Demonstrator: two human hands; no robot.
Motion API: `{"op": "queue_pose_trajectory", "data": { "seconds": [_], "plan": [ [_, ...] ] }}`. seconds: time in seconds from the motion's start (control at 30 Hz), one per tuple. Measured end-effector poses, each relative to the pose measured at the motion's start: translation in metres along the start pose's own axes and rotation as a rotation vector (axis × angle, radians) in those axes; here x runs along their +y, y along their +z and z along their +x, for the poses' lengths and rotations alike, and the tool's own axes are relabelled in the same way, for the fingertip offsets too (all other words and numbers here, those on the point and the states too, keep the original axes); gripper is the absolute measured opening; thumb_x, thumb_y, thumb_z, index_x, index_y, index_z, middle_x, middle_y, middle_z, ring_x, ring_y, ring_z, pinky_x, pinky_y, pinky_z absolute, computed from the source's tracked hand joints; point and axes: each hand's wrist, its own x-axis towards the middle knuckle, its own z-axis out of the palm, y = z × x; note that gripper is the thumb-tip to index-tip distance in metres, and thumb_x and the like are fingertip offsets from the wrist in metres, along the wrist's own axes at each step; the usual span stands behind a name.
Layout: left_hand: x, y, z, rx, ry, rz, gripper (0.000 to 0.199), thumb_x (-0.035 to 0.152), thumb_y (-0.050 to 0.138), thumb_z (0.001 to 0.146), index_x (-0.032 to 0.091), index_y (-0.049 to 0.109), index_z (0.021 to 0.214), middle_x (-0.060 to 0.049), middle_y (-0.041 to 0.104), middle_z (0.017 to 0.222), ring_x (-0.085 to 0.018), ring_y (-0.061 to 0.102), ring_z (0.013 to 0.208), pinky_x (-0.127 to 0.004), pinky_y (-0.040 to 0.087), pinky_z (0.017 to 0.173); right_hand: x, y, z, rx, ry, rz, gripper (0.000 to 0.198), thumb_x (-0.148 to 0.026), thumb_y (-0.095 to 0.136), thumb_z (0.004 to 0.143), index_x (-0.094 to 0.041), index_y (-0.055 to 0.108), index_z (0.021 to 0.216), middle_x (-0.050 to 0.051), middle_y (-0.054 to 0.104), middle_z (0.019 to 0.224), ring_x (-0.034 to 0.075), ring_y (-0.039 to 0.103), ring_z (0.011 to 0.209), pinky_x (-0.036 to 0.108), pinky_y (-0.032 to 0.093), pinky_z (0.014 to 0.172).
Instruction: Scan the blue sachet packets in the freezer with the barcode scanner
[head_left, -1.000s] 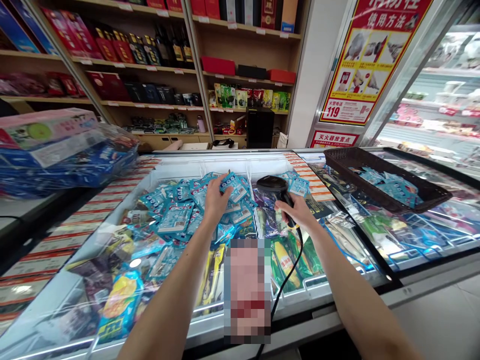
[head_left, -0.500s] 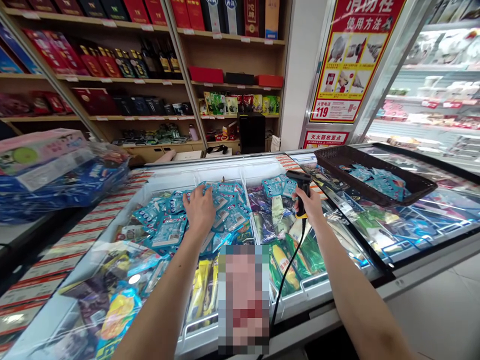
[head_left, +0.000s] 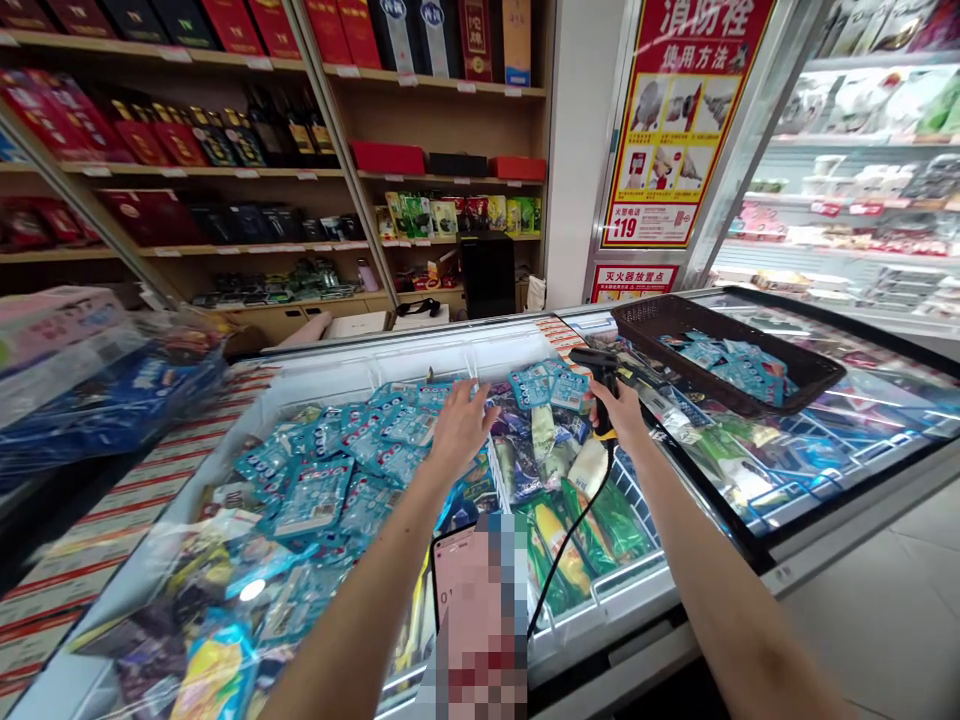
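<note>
My right hand (head_left: 619, 412) grips a black barcode scanner (head_left: 602, 385), whose cable (head_left: 576, 550) runs down toward the freezer's front edge. My left hand (head_left: 461, 428) holds nothing, fingers spread, above the right part of a heap of blue packets (head_left: 315, 495) in the chest freezer. Two or so more blue packets (head_left: 551, 385) lie just left of the scanner, on top of purple-wrapped ice creams (head_left: 519, 445). Below, green and yellow corn-shaped ice creams (head_left: 562, 540) fill a white wire basket. A phone (head_left: 454, 545), partly blurred out, shows at the bottom centre.
A brown plastic tray (head_left: 814, 385) with blue packets rests on the freezer's right side. Wrapped goods in blue plastic (head_left: 135, 385) sit at the left. Shelves with boxes and bottles (head_left: 225, 135) stand behind, and a red sign (head_left: 660, 130) hangs on the wall.
My left hand has moved right, from over the middle of the blue packets toward the basket divider. My right hand still holds the scanner. The view has shifted slightly.
</note>
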Motion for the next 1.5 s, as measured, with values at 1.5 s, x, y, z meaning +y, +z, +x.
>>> {"op": "queue_pose_trajectory", "data": {
  "seconds": [1.5],
  "plan": [
    [0.027,0.018,-0.029,-0.234,-0.023,-0.226,0.058,0.049,0.055,0.084,0.016,0.05,0.131,-0.013,0.051,0.137,-0.027,0.046,0.127,-0.039,0.035,0.107,-0.028,0.037,-0.088,-0.138,0.095,0.059,0.041,-0.055,0.069,0.069,-0.018,0.057,0.083,0.004,0.067,0.075,0.01,0.051,0.039,0.025,0.042,0.035]
  ]
}}
